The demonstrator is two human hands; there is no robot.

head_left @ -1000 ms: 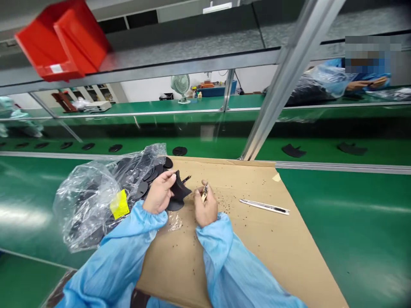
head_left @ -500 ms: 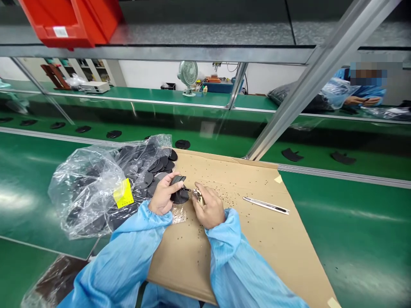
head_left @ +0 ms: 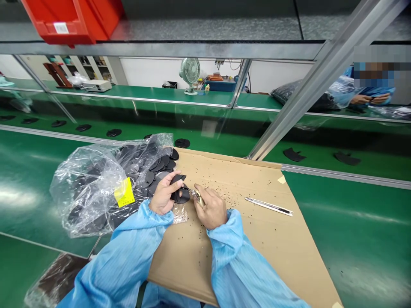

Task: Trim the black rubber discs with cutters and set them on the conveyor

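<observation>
My left hand [head_left: 163,194] grips a black round rubber part [head_left: 180,194], held just above a sheet of cardboard [head_left: 237,239]. My right hand [head_left: 210,209] is closed on a small metal tool [head_left: 198,196], and the tool's tip touches the part's edge. Both arms wear light blue sleeves. To the left of my hands lies a clear plastic bag [head_left: 96,188] with a yellow label, full of several black round parts that spill out at its mouth.
A thin knife-like tool [head_left: 269,206] lies on the cardboard to the right, among small black crumbs. Black parts lie along the green conveyor belt [head_left: 224,141] behind. A slanted metal post [head_left: 302,94] rises at right. Another person's hands [head_left: 369,99] work at a far table. A red bin [head_left: 73,19] sits overhead.
The view tilted down and steadied. My right hand moved its tool in against the black part, which my left hand turned and lowered toward the cardboard.
</observation>
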